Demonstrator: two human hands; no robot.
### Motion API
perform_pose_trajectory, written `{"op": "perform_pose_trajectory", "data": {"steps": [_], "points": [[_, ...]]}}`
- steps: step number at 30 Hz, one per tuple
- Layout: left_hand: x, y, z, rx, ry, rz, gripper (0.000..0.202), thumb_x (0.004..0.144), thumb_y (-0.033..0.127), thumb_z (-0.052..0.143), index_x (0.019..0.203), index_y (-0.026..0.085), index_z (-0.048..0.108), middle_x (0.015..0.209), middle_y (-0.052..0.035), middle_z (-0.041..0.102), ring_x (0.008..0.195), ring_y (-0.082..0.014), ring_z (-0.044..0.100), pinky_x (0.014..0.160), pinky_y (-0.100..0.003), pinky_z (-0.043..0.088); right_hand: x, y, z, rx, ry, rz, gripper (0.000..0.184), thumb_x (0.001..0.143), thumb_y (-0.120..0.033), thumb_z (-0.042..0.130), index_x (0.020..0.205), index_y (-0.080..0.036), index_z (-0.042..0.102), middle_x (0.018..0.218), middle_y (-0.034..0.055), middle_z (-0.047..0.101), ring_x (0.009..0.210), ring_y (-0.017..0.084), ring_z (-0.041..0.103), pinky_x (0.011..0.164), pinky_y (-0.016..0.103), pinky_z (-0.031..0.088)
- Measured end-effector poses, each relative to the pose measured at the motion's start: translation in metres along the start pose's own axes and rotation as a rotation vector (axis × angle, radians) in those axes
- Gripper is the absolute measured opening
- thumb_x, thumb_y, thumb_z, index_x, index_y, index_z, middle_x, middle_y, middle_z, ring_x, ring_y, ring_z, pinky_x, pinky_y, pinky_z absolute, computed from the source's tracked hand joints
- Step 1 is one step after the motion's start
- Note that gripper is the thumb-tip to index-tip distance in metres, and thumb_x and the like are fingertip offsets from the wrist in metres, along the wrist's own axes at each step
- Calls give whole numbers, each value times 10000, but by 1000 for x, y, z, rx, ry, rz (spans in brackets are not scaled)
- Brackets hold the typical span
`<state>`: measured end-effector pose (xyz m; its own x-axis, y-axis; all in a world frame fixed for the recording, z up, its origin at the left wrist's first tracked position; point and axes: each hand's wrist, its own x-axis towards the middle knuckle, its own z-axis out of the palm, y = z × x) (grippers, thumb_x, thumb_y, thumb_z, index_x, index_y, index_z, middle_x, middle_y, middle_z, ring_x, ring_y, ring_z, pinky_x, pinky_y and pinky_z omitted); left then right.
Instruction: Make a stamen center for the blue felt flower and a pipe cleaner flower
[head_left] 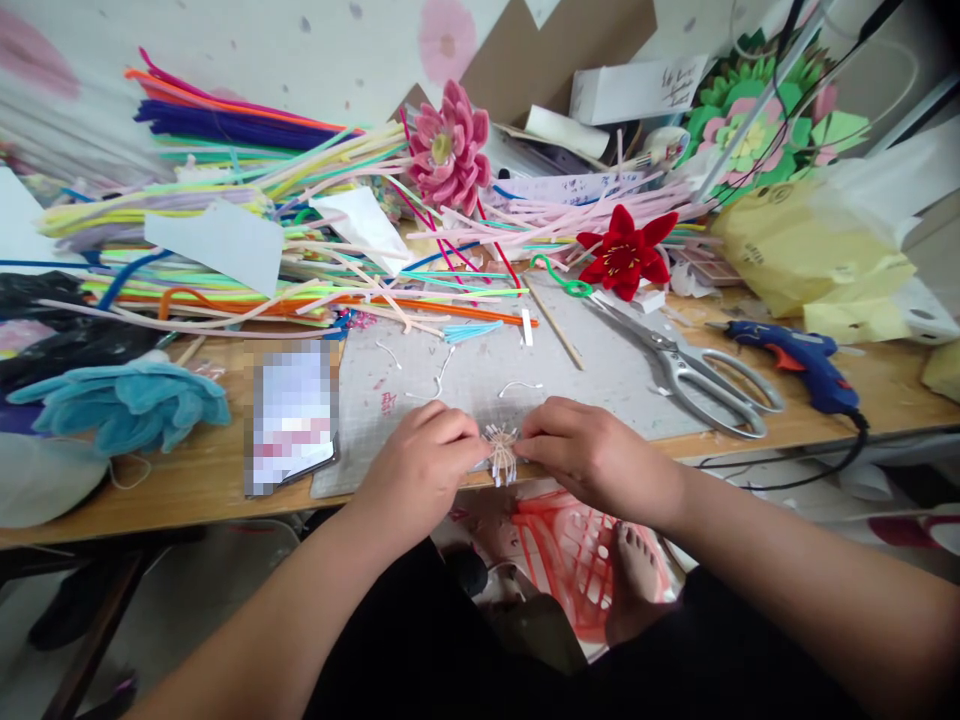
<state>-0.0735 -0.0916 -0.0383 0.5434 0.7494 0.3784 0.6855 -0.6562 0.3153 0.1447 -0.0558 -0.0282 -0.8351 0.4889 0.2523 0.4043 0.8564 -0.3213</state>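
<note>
Head: wht-tipped bunch (502,453); illeg. box writing (679,86)

Room was left over the grey mat (360,420) between the blurred device (292,420) and the left hand (420,460); the right was obstructed by scissors (665,345) and a glue gun (806,345), the back by heaped fuzzy stems (300,285).
</note>
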Motion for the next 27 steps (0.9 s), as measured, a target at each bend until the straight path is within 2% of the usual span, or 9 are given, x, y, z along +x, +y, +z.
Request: {"op": "perform_pose_trajectory", "data": {"steps": [6,9,17,22,27], "points": [[-1,-2,1,-28,55,16,260,814,35,457,826,184,670,789,-42,601,771,-168,486,689,-316,420,-5,7,1,228,122,-7,252,802,-27,492,933,-138,676,914,94,621,819,156,577,698,273,482],[-3,-2,1,-64,75,-7,259,790,21,477,844,177,676,807,-47,618,787,-171,508,699,-320,428,-6,11,1,323,147,11,233,772,-8,520,894,-136,673,934,89,621,828,142,591,724,263,485],[-4,-2,0,-93,91,-52,210,788,47,488,849,172,645,835,-46,619,798,-170,535,727,-339,441,-3,13,2,396,214,114,164,712,3,550,761,-142,608,860,61,623,774,133,591,702,267,479],[0,10,-1,-122,160,-96,124,797,150,566,913,183,595,945,-59,601,908,-183,545,813,-359,446,-4,14,2,403,207,153,180,682,11,557,761,-148,584,881,57,621,767,132,584,689,263,474],[14,27,12,-110,155,-197,253,743,250,662,961,197,545,1022,-58,613,985,-218,528,875,-403,418,-3,12,1,387,205,146,183,670,12,577,760,-147,593,885,57,615,779,135,577,695,261,471]]}}
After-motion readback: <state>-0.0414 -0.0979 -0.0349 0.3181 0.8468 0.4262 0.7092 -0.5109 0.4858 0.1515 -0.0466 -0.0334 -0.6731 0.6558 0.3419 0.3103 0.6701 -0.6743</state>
